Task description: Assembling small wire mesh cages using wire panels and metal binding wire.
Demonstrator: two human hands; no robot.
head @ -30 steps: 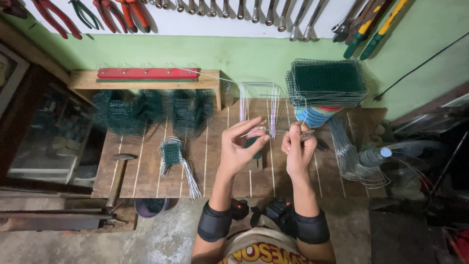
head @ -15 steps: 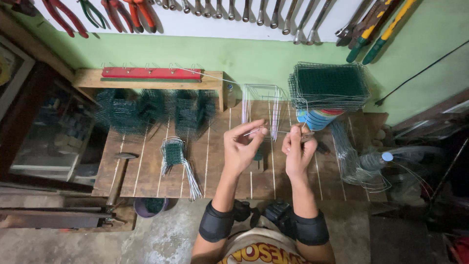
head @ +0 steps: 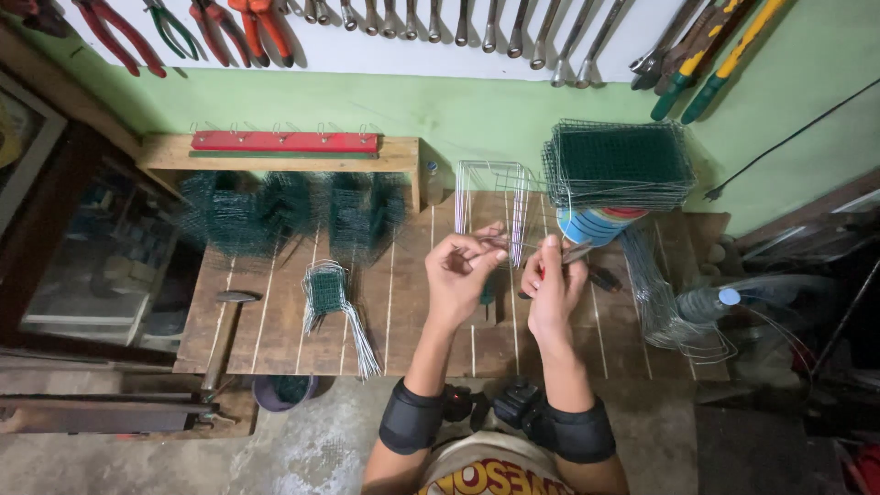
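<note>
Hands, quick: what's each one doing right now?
Left hand: fingers pinched on a thin wire of the wire frame.
Right hand: closed around pliers.

The table [head: 275,321] is rough, matt wood. At 12 o'clock, the wire frame [head: 495,197] is thin shiny metal. The mesh stack [head: 619,165] looks green-coated wire.
</note>
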